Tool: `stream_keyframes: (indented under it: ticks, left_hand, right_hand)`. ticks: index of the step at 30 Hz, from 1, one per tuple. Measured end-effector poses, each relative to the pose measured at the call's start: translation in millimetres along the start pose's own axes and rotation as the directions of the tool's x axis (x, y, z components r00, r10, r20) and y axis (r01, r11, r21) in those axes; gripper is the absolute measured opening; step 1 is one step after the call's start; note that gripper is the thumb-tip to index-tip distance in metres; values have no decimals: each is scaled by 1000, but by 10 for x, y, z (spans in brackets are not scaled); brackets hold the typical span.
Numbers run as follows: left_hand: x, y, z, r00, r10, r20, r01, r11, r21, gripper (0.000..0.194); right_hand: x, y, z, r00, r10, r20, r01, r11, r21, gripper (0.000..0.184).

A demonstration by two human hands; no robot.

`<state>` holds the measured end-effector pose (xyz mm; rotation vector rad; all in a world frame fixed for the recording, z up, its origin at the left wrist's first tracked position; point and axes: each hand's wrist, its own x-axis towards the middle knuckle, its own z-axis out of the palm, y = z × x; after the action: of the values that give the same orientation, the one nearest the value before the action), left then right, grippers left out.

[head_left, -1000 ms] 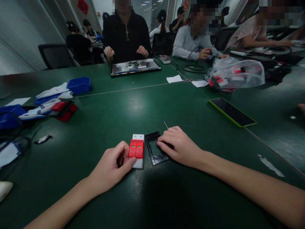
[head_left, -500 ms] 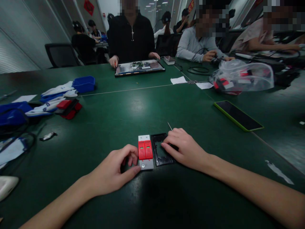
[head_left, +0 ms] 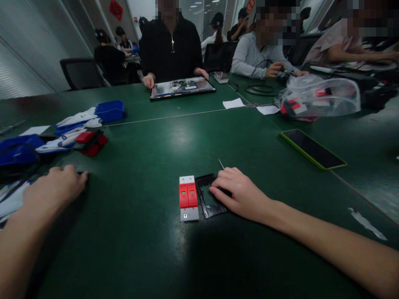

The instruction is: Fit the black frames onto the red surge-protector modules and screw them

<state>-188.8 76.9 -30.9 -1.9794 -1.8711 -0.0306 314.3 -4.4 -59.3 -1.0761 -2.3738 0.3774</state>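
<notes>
- Just to the right of the red-and-white module (head_left: 188, 195), our right hand (head_left: 241, 192) has its thumb and fingers drawn together around a dark-handled tool (head_left: 225, 191); a light, steady hold should suit so thin a thing.
- Under those fingertips, right of the module, lies the black frame (head_left: 215, 212); we would do well to rest little weight on its slim rim, which looks easy to bend.
- The module itself lies flat on the table (head_left: 149, 249), just beside the frame; we cannot tell whether their edges touch, so small, level movements seem wisest.
- Well left of the module, our left hand (head_left: 53, 187) reaches low over something dark; we cannot tell whether its fingers pinch it, and a careful closing would spare the gloves (head_left: 76, 118) beyond.
</notes>
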Motion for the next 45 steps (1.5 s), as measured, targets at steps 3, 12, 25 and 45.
stream_keyframes:
  ticks: [3,12,25,45]
  left_hand:
    - [-26,-1,122,998,49,42,-47,998,-52,60]
    - [-69,851,-309,960,245,136,-230,966,-117,56]
    - [-508,1907,-610,770,620,-151,-595,612,-520,35]
    - [-396,1786,-597,804,586,-96,-548,670,-501,43]
  right_hand:
    - [3,1,-5,1000,-1,4,1,1000,-3,25]
    - [6,20,3,1000,5,16,-5,1000,-3,24]
    - [75,203,-60,959,217,-182,-197,973,120,27]
    - [76,220,-74,988,109,-113,-105,994,40,21]
